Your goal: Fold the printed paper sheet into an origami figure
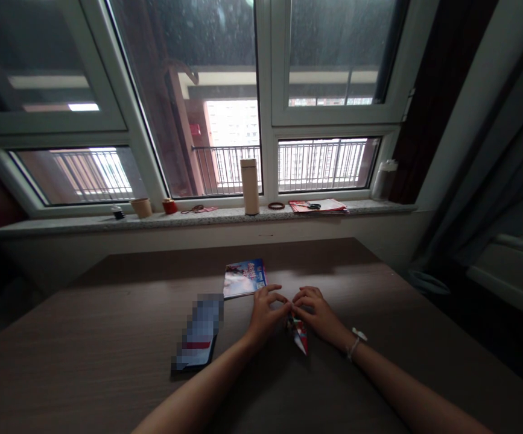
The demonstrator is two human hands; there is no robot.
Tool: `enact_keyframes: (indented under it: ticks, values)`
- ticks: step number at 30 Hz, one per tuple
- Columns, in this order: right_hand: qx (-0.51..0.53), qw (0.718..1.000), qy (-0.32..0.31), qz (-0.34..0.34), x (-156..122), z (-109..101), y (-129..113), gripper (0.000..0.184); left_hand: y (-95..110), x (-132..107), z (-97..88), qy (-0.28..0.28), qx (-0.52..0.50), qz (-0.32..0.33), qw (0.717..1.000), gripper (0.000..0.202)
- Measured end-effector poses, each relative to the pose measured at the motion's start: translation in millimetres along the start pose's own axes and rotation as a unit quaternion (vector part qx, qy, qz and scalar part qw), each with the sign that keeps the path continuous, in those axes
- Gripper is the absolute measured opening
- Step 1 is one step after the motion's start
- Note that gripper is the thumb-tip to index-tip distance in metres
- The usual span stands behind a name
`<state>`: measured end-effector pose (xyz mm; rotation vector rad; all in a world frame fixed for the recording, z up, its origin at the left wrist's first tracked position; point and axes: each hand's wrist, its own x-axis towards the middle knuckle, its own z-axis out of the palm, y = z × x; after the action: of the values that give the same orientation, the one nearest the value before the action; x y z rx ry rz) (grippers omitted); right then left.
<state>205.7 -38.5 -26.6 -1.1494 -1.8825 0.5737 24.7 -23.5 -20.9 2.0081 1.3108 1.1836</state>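
Between my hands is a small piece of folded paper [298, 335], printed in red, white and dark colours, with one pointed end toward me. My left hand [266, 310] pinches its far end between thumb and forefinger. From the other side my right hand [318, 310], with a pale bracelet on the wrist, pinches the same end. The fingertips of both hands nearly meet there and hide that part of the paper. Just beyond my left hand lies a stack of printed paper sheets [244, 278], blue and pink.
A phone [200, 334] with a blurred screen lies left of my left forearm on the brown table [107, 325]. On the windowsill stand a beige bottle [250, 188], a paper cup [141, 208], a clear bottle [384, 181] and scissors [313, 206] on red-and-white papers.
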Motion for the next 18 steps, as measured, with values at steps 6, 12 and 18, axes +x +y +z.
enact_keyframes:
  ticks: [6,12,18]
  values:
    - [0.003,1.000,0.030,-0.008,1.1,-1.7,-1.4,0.018,-0.9,1.1,-1.2,0.001,-0.005,-0.004,1.000,0.007]
    - [0.001,1.000,0.020,0.005,1.5,-1.9,-3.7,0.016,0.5,0.2,-0.9,0.007,-0.006,-0.002,1.000,0.011]
    - [0.002,1.000,0.014,0.017,2.0,-1.4,-5.8,0.015,2.0,-0.6,-0.1,0.006,-0.003,-0.001,1.000,0.013]
